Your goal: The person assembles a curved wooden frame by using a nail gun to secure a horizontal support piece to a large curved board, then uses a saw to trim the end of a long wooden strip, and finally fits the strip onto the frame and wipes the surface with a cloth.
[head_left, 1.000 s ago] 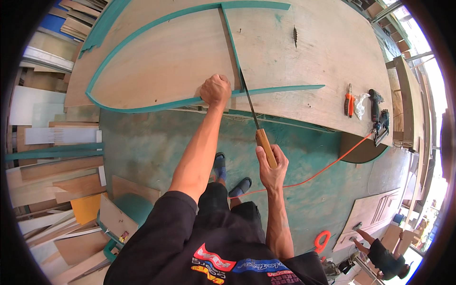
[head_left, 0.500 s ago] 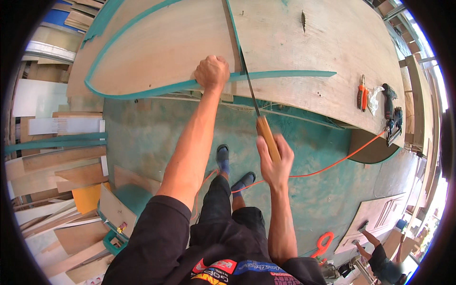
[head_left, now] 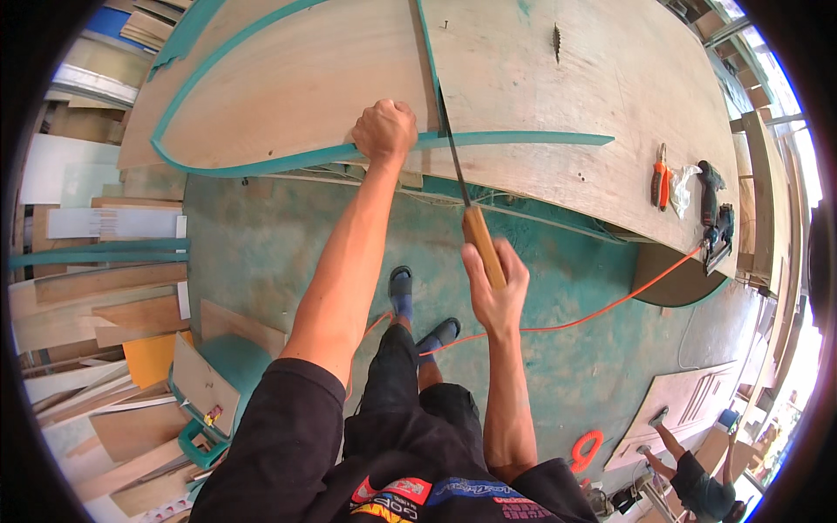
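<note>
My left hand (head_left: 384, 129) is closed into a fist and presses down on a teal strip (head_left: 514, 139) at the near edge of a big plywood table (head_left: 540, 96). My right hand (head_left: 497, 288) grips the wooden handle of a handsaw (head_left: 466, 205). The saw's thin blade runs up and away from the handle, along a second teal strip that crosses the first just right of my left fist. The handle sits below the table edge, over the floor.
Orange-handled pliers (head_left: 660, 175) and a dark power tool (head_left: 717, 218) lie on the table's right end. An orange cable (head_left: 602, 309) trails over the green floor. Plywood offcuts (head_left: 105, 296) are stacked left. Another person (head_left: 697, 475) crouches at the lower right.
My right hand has drawn the saw handle back toward me and lower, out past the table edge. My left fist stays on the teal strip.
</note>
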### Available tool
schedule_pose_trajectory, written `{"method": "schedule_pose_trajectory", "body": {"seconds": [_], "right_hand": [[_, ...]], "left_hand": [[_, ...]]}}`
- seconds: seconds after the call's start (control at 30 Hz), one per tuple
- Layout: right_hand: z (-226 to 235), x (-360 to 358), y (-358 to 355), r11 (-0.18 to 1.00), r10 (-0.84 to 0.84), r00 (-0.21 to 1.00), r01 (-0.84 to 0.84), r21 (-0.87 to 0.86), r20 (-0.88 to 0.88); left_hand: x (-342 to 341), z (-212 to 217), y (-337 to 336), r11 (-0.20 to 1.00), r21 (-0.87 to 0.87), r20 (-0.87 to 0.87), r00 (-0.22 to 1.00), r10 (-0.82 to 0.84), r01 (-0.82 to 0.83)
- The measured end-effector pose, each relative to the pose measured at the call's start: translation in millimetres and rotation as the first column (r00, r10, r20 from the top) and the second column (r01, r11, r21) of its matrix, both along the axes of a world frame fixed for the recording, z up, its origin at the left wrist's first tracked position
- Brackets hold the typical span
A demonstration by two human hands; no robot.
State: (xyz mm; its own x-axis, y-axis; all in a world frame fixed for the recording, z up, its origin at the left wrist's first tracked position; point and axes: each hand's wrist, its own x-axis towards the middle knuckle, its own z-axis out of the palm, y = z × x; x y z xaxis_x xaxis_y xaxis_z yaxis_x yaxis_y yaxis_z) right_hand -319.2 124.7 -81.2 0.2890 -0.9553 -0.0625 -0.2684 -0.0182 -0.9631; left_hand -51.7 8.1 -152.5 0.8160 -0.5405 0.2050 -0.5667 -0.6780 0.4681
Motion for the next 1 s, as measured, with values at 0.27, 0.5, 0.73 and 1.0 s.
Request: {"method": "schedule_pose_trajectory", "body": {"seconds": [0.27, 0.5, 0.73, 1.0], "right_hand": [[-7.8, 13.6, -19.7, 1.000, 0.005, 1.000, -0.005, 0.004, 0.019], [7.8, -8.3, 24.9, 1.000, -0.016, 1.000, 0.017, -0.021, 0.023], [-18.9, 34.0, -7.9, 0.998, -0.063, 0.997, 0.064, -0.023, 0.040], [-19.9, 34.8, 0.1, 0.989, -0.100, 0.995, 0.097, 0.114, 0.029]], "left_hand": [[-10.9, 13.1, -3.6, 0.998, 0.052, -0.014, 0.999, -0.043, 0.044], [-1.8, 11.3, 4.8, 0.997, 0.067, 0.008, 1.000, -0.031, 0.030], [-5.4, 15.0, 1.0, 0.996, 0.090, -0.053, 0.998, -0.024, 0.029], [5.6, 9.9, 8.2, 0.981, 0.127, -0.075, 0.987, -0.140, 0.148]]}}
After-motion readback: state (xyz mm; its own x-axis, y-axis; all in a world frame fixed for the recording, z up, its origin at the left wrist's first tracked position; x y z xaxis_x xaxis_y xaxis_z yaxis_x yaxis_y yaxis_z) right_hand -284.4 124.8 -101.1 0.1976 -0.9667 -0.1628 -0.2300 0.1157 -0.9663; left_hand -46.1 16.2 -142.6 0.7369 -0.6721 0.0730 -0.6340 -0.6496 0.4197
